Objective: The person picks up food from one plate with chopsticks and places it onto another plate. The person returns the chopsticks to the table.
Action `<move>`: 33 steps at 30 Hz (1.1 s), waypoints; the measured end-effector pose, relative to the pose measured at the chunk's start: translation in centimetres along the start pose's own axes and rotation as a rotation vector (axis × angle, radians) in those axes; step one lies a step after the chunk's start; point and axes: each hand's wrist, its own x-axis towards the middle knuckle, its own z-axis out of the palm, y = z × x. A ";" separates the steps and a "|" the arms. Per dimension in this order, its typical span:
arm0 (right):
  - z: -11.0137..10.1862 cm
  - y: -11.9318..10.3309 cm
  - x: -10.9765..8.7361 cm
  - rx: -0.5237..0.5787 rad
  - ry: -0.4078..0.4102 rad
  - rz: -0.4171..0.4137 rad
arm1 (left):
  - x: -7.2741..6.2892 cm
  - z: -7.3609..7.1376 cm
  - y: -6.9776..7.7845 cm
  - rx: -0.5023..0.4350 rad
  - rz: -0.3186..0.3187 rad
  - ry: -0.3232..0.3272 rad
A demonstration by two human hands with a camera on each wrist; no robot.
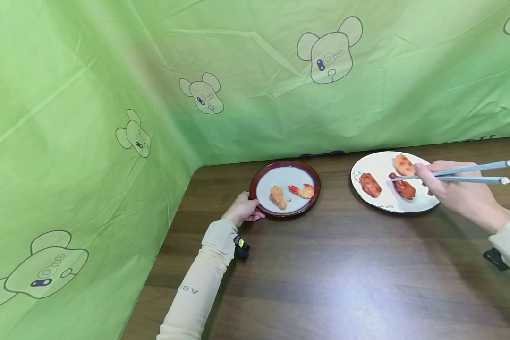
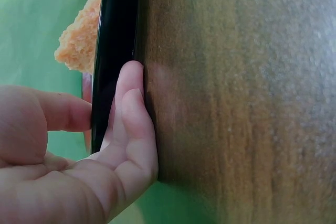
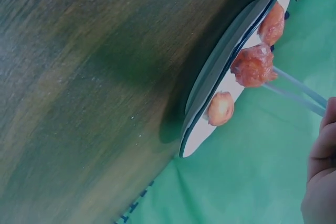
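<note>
Fingers of the left hand [image 1: 244, 208] lie curled under the edge of a round red-rimmed plate [image 1: 286, 164], thumb against the upper edge, so the rim is pinched between them. The right hand [image 1: 467, 193] has its fingers bent around pale blue chopsticks [image 1: 476, 179]. The tips reach a dark glazed drumstick [image 1: 404, 190]; whether they grip it cannot be told.

Nearest the viewer, a brown wood-grain table [image 1: 301, 274] stretches away beneath both plates. On the red-rimmed plate, at left, a breaded drumstick [image 1: 278, 197] lies just left of an orange shrimp [image 1: 306, 191], a crumb [image 1: 289, 199] between them. Apart from it, to the right, sits a white plate [image 1: 378, 163]. The glazed drumstick is at its middle, on or just over the surface; a glazed brown piece [image 1: 370, 185] lies to the left and a golden piece [image 1: 403, 165] towards the far side. Behind everything hangs green cloth [image 1: 255, 71] printed with outlined animal heads.
</note>
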 end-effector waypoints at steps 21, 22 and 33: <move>-0.1 -0.4 0.2 -0.007 0.081 -0.129 | -0.1 0.1 0.0 0.004 -0.001 0.001; -0.1 -0.4 0.2 -0.006 0.088 -0.135 | 0.0 0.0 0.0 0.005 0.000 0.001; 0.2 -0.6 0.7 0.031 0.205 -0.244 | 0.0 0.0 0.0 0.010 0.000 0.003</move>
